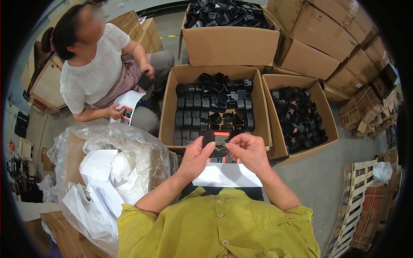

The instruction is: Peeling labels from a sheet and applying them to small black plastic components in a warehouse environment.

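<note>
In front of my chest, my left hand (195,158) grips a small black plastic part (208,137) by its left side. A black label with a red top band (221,136) lies against the part's face. My right hand (249,150) is closed in a pinch at the label's lower right edge. Below the hands, a white sheet with more such labels along its far edge (228,175) rests on my lap. Just beyond stands an open cardboard box (217,71) with rows of black plastic parts (189,103) in it.
A co-worker (97,64) at the left holds a black part and a label sheet (129,103). A plastic-lined box of white paper (101,172) stands near left. More black parts fill boxes at right (329,116) and far (230,45). Stacked cartons (322,30) and a wooden pallet (355,202) line the right.
</note>
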### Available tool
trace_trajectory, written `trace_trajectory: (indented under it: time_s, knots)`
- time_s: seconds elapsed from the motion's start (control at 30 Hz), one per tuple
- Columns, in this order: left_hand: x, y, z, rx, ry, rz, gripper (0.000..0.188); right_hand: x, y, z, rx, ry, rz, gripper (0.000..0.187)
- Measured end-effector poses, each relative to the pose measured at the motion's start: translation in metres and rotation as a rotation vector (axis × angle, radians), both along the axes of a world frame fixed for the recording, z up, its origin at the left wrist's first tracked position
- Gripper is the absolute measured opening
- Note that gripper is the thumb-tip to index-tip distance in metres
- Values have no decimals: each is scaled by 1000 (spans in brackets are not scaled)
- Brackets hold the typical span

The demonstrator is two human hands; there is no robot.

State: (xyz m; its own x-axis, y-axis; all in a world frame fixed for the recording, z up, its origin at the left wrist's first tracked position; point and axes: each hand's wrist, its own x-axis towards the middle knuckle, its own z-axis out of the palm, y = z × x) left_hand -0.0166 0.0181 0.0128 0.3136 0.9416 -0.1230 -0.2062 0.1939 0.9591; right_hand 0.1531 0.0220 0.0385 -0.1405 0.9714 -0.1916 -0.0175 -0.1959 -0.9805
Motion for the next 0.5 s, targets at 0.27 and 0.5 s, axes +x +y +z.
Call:
trace_trajectory:
  time_s: [0.27,0.5]
  knots:
    - [0,-1,-1,16,23,8,26,1,-1,-1,6,1,4,11]
    - [0,-2,-2,41,47,24,25,0,-1,-1,17,7,-4,12]
